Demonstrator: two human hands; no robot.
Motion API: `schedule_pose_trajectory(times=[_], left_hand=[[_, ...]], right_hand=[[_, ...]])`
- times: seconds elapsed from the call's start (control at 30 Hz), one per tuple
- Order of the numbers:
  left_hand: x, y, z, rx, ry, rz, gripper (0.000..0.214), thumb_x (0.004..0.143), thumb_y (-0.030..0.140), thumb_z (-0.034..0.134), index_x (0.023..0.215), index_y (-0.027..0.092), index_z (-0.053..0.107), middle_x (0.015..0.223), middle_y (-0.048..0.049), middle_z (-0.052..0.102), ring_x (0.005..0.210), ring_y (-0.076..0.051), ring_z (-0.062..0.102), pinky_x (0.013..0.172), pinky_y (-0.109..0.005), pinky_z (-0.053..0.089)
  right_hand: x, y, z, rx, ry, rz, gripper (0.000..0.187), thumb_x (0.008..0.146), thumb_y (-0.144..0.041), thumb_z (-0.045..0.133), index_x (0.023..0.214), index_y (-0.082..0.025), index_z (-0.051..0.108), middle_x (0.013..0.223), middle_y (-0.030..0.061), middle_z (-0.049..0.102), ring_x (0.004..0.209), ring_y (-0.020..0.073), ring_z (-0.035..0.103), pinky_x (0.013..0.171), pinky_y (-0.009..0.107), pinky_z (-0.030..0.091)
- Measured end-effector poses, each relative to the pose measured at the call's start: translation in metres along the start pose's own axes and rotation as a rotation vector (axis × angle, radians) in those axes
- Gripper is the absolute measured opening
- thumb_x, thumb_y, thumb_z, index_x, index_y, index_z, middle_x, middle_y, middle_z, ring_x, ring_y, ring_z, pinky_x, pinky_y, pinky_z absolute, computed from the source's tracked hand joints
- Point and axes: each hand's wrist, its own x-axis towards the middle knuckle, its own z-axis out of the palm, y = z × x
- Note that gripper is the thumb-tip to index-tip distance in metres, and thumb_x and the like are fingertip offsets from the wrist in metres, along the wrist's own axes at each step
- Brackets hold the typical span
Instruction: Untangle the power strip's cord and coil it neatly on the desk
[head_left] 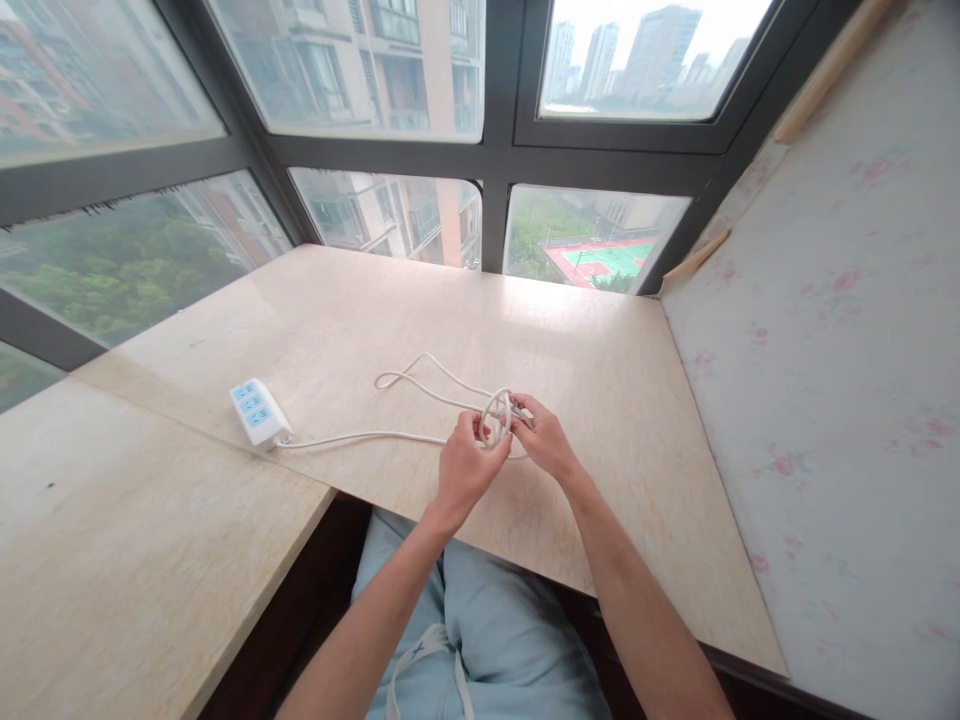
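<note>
Head view, the only one we have. We list as follows.

Item: one white power strip (259, 412) with light blue outlet faces, lying on the stone-patterned table (360, 300), left of both hands and well apart from them; nothing touches it but its own cord.

Item: one white power cord (364, 435), leaving the strip's near right corner and running along the table to the hands.

Item: one small coil (484, 415) of that cord, round, lifted between the two hands just over the table.

Item: left hand (469, 465), fingers bent and clamped on the near left side of the coil.

Item: right hand (547, 438), fingers clamped on cord at the coil's right side. We see a greyish piece by these fingers; we cannot tell whether it is the plug.

Condition: partly gathered, in our judgement. Done: a few turns at most, the count hidden by the fingers. Left: the run to the strip, and a long slack loop lying beyond the hands and to their left, both loose on the table. We find no tie around the coil, and its turns look uneven.

Surroundings: dark-framed windows (495, 155) beyond the table, floral wallpaper (840, 350) to the right, light blue trousers (510, 620) below.
</note>
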Motion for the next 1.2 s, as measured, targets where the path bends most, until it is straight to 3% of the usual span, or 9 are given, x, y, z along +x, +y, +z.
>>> schedule_pose_trajectory(times=[0.2, 0.33, 0.47, 0.63, 0.9, 1.07, 1.2], left_hand=[[0.007, 0.005, -0.003, -0.037, 0.020, -0.017, 0.017, 0.066, 0.016, 0.079, 0.073, 0.021, 0.065, 0.067, -0.0003, 0.062, 0.061, -0.016, 0.057, 0.060, -0.022, 0.036], [0.016, 0.007, -0.008, -0.032, 0.045, 0.039, 0.010, 0.071, 0.019, 0.076, 0.070, 0.021, 0.066, 0.067, -0.0010, 0.065, 0.062, -0.016, 0.058, 0.061, -0.022, 0.040], [0.021, 0.005, -0.014, -0.020, 0.065, 0.102, 0.009, 0.074, 0.023, 0.075, 0.073, 0.020, 0.066, 0.070, -0.0021, 0.067, 0.066, -0.016, 0.061, 0.064, -0.022, 0.044], [0.022, 0.002, -0.018, -0.102, 0.129, 0.045, 0.013, 0.078, 0.030, 0.073, 0.076, 0.019, 0.065, 0.069, -0.0030, 0.067, 0.063, -0.015, 0.063, 0.057, -0.021, 0.045], [0.034, 0.003, -0.023, -0.186, 0.201, -0.042, 0.026, 0.084, 0.041, 0.063, 0.081, 0.016, 0.060, 0.073, -0.0054, 0.070, 0.053, -0.013, 0.063, 0.051, -0.022, 0.050], [0.039, -0.001, -0.021, -0.333, 0.222, -0.154, 0.027, 0.081, 0.041, 0.063, 0.076, 0.015, 0.056, 0.069, -0.0055, 0.068, 0.051, -0.013, 0.062, 0.051, -0.026, 0.054], [0.038, -0.002, -0.015, -0.354, 0.215, -0.166, 0.025, 0.080, 0.039, 0.062, 0.075, 0.015, 0.056, 0.063, -0.0030, 0.066, 0.047, -0.012, 0.059, 0.052, -0.027, 0.055]], right_hand=[[-0.001, -0.004, -0.008, -0.067, 0.006, -0.034, 0.031, 0.079, -0.036, 0.065, 0.107, -0.024, 0.066, 0.109, 0.0063, 0.068, 0.102, 0.0234, 0.061, 0.096, 0.038, 0.043], [-0.002, -0.004, -0.014, -0.060, -0.017, 0.008, 0.031, 0.082, -0.040, 0.062, 0.108, -0.024, 0.063, 0.093, 0.0037, 0.066, 0.085, 0.0192, 0.059, 0.080, 0.031, 0.047], [-0.002, 0.000, -0.020, 0.040, -0.017, 0.044, 0.036, 0.083, -0.046, 0.061, 0.112, -0.024, 0.060, 0.084, 0.0014, 0.058, 0.072, 0.0150, 0.052, 0.061, 0.025, 0.044], [-0.003, 0.000, -0.024, 0.214, 0.002, 0.018, 0.040, 0.082, -0.052, 0.063, 0.110, -0.025, 0.056, 0.082, -0.0002, 0.055, 0.060, 0.0113, 0.044, 0.052, 0.024, 0.038], [-0.001, -0.012, -0.024, 0.521, 0.136, -0.017, 0.042, 0.071, -0.053, 0.073, 0.102, -0.028, 0.058, 0.093, 0.0019, 0.058, 0.056, 0.0100, 0.042, 0.058, 0.030, 0.042], [0.001, -0.011, -0.024, 0.686, 0.168, -0.048, 0.030, 0.079, -0.053, 0.065, 0.098, -0.030, 0.062, 0.097, 0.0020, 0.058, 0.058, 0.0103, 0.042, 0.067, 0.033, 0.049], [0.004, -0.002, -0.023, 0.752, 0.190, -0.035, 0.028, 0.084, -0.057, 0.057, 0.094, -0.030, 0.063, 0.098, 0.0021, 0.057, 0.065, 0.0130, 0.048, 0.079, 0.035, 0.049]])
